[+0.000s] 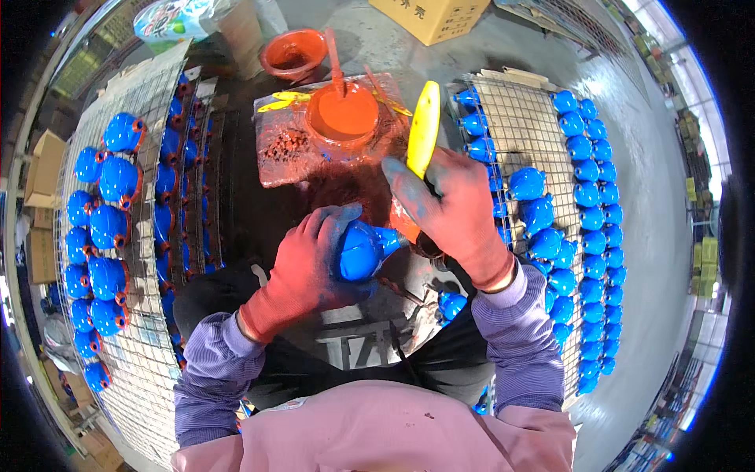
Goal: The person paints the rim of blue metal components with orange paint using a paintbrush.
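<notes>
My left hand [305, 263], in a red and blue-grey work glove, is closed round a glossy blue, rounded part [360, 253]. The part's narrow neck points right, toward my other hand. With its fingers wrapped round it, my right hand [460, 212], in a matching glove, grips a yellow-handled paintbrush [425, 122]. The handle sticks up past my thumb, while the lower end, smeared orange-red, is close to the neck; whether bristles touch it I cannot tell. Beyond both hands stands a round tub of orange-red paint [344, 135] with a red-coated stick [336, 67] upright in it.
The tub rests on a paint-stained board [275, 161] beside more yellow handles [285, 100]. Behind is a red bowl [294, 72]. Wire-mesh racks at left [145, 315] and right [519, 114] carry rows of blue parts; the left ones have red ends. A cardboard box [432, 16] stands at the back.
</notes>
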The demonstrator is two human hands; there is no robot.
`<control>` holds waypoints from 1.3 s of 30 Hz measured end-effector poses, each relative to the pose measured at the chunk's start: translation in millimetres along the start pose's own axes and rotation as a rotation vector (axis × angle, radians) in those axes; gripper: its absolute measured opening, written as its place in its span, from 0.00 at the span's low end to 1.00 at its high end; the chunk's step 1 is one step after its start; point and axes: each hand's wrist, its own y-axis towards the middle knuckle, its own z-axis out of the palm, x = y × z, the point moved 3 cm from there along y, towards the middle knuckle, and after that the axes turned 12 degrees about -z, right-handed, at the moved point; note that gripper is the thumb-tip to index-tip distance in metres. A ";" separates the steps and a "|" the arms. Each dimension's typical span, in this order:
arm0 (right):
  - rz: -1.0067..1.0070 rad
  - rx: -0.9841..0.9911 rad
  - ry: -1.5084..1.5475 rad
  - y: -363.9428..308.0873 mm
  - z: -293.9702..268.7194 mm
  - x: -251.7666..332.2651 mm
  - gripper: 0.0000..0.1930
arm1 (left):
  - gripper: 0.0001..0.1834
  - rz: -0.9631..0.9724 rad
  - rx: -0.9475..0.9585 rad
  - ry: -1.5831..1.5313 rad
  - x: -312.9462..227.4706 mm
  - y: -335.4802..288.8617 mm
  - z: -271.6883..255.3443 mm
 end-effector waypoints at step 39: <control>0.236 -0.447 0.731 -17.3 18.9 -23.9 0.13 | 0.49 -0.295 0.515 -2.107 3.8 3.9 -20.4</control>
